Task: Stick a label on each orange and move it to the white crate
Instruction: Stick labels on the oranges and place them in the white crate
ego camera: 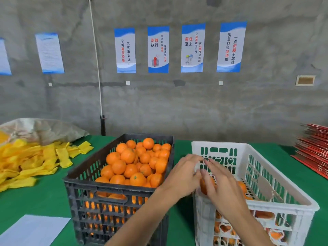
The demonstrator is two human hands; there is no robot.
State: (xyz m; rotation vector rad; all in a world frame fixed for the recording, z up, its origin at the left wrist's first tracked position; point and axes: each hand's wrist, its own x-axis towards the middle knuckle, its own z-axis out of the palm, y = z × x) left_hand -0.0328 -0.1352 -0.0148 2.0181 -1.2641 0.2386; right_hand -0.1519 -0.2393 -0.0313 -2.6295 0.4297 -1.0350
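A black crate point(83, 189) on the green table is heaped with oranges point(128, 155). To its right stands the white crate point(284, 197) with a few oranges point(242, 186) on its bottom. Both my hands meet over the white crate's near left corner. My left hand point(183, 174) holds one orange point(204, 188) from the left, and only a slice of that orange shows. My right hand point(223, 185) lies over the same orange with straight fingers, its thumb across the fruit. No label is visible on it.
A white sheet point(33, 229) lies at the table's near left corner. Yellow foam sleeves point(35, 160) are piled at the left beside a sack point(44, 128). A red stack point(314, 148) sits at the far right. A concrete wall with posters stands behind.
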